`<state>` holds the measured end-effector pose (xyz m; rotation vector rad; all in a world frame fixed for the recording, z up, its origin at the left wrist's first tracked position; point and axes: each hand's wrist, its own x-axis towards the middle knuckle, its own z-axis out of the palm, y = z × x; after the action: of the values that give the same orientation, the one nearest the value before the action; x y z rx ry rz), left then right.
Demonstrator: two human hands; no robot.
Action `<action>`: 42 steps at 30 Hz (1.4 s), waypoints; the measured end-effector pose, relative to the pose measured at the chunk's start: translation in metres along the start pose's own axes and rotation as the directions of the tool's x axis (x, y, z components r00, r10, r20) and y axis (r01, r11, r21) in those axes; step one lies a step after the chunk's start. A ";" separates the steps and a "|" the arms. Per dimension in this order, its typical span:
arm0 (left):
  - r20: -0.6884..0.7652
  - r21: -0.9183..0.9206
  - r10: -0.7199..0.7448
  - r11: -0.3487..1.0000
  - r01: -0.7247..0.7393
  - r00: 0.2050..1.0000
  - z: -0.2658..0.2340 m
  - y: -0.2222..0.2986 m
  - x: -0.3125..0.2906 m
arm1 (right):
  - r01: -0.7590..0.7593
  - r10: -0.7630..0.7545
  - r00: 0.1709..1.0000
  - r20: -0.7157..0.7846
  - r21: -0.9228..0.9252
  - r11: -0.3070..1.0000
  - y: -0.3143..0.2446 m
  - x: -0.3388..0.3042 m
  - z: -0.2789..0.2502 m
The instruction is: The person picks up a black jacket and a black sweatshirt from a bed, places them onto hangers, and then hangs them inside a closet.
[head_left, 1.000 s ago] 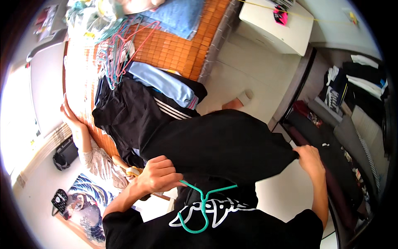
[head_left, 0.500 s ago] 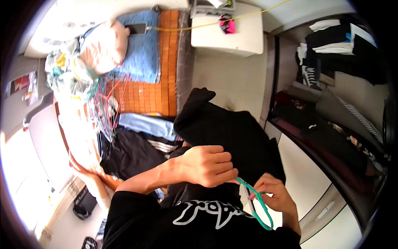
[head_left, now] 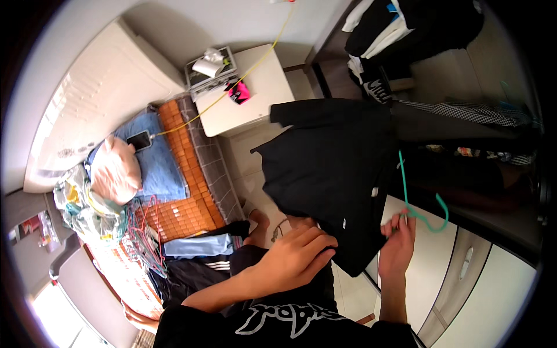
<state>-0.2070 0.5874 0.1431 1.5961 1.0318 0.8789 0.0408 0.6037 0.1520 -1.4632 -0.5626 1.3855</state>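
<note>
A black short-sleeved shirt hangs spread out in front of me, its body reaching toward the wardrobe. My left hand is closed on the shirt's near left edge, fingers pinched on the cloth. By the shirt's right side, my right hand grips a green clothes hanger near its neck. The hook curves off to the right, and one thin arm of the hanger runs up along the shirt. How much of the hanger lies inside the shirt is hidden.
The open wardrobe at right holds folded clothes. At left, a bed with an orange-brown mat bears pillows, a phone, a tangle of hangers and clothes. A white bedside table stands behind, crossed by a yellow cable.
The shirt has been lifted and spread toward the wardrobe. My right hand has raised the hanger from near my waist to the shirt's side. My view has turned and shifted.
</note>
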 end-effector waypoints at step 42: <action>0.244 0.112 0.297 0.937 -0.331 0.923 -0.017 -0.025 0.400 | 0.359 -0.183 0.707 -0.683 0.123 0.925 -0.195 0.386 -0.001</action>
<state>-0.0785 0.9675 0.1442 1.9788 0.7059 0.8223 0.1892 1.0104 0.1445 -1.4691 -0.1213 0.5921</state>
